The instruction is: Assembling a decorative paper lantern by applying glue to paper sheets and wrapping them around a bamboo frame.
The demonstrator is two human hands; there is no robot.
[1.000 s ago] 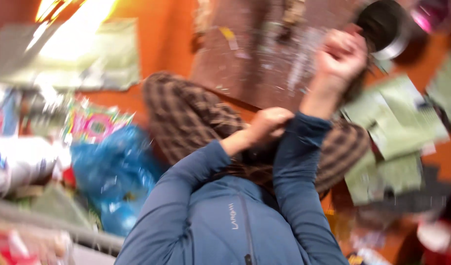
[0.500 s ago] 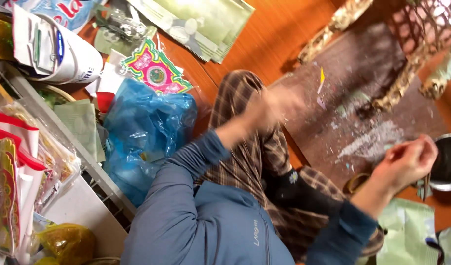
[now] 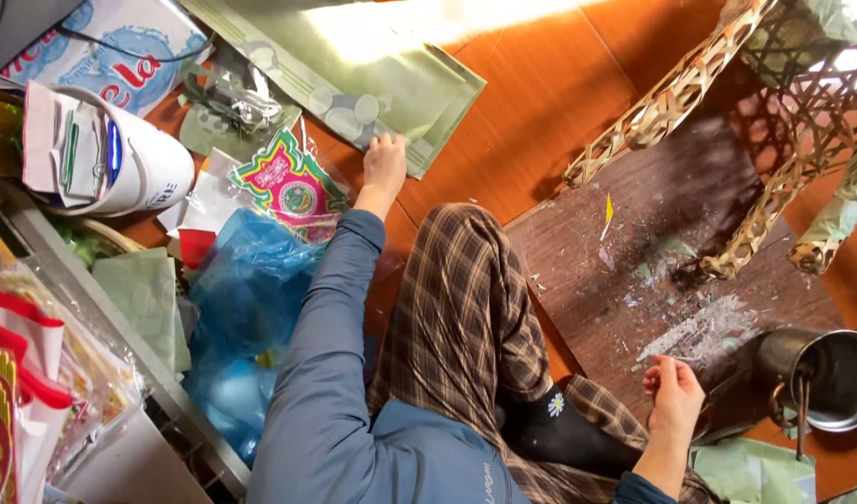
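Note:
I sit cross-legged on an orange wooden floor in plaid trousers and a blue jacket. My left hand reaches out to the left and rests its fingers on the near edge of a large pale green patterned sheet. My right hand hovers over the near corner of a dark brown board strewn with paper scraps; its fingers are loosely curled and I cannot tell if they pinch anything. A woven bamboo frame stands on the board's far side.
A blue plastic bag and a colourful decorated paper piece lie by my left knee. A white roll and stacked packets sit at the left. A metal cup stands at the right, above green paper.
My left hand has stretched out from near my knee to the green sheet. My right hand stayed near the board's corner. The view has shifted left and steadied.

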